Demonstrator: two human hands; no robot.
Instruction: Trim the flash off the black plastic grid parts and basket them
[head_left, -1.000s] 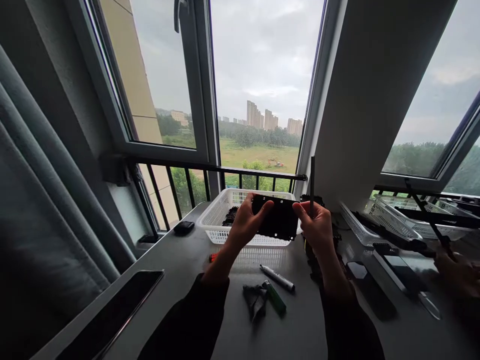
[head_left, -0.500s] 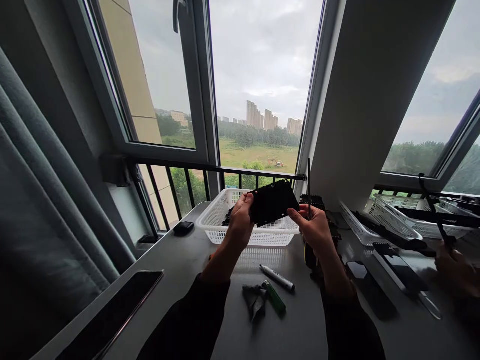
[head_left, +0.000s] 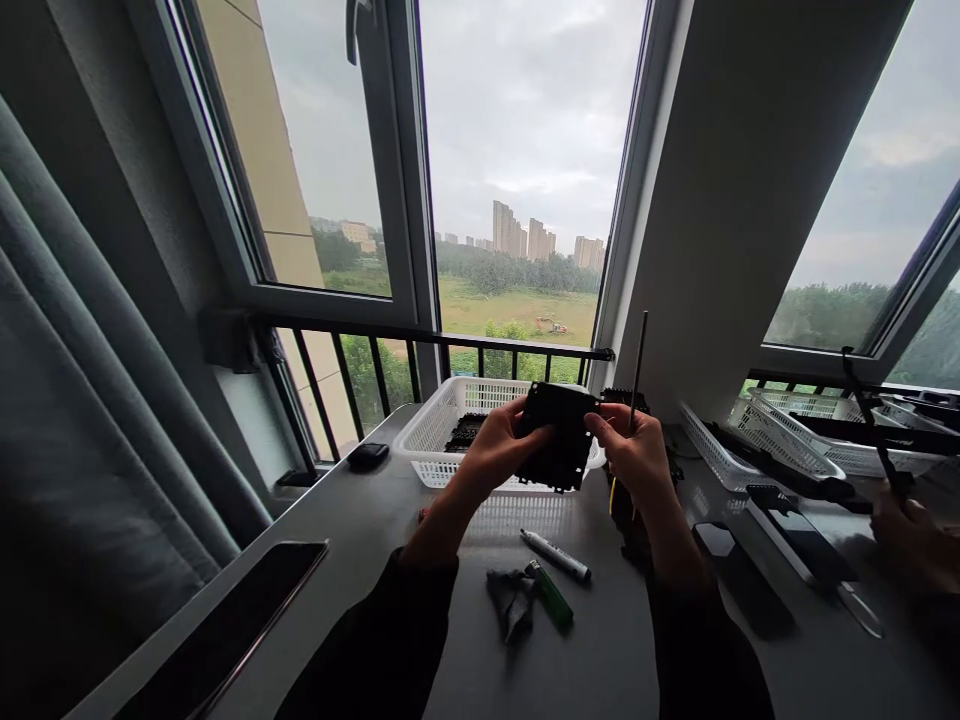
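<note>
- Wearer's hands, two: left hand (head_left: 491,447), right hand (head_left: 639,450)
- One black panel (head_left: 559,445)
- One thin rod (head_left: 640,360)
- One marker (head_left: 555,556)
- One green lighter (head_left: 553,600)
- One crumpled grey scrap (head_left: 511,603)
- White baskets (head_left: 442,474): one behind the panel, at least two at right (head_left: 724,472)

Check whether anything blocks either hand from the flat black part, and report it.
Nothing visible does. The left hand grips the black part with its thumb across the face; the right hand's thumb is at its right edge. The upright rod in the right hand stands beside the part.

Basket (head_left: 439,472) blocks behind black panel (head_left: 566,455); tabletop (head_left: 616,610) right of marker (head_left: 556,556) lies free.
</note>
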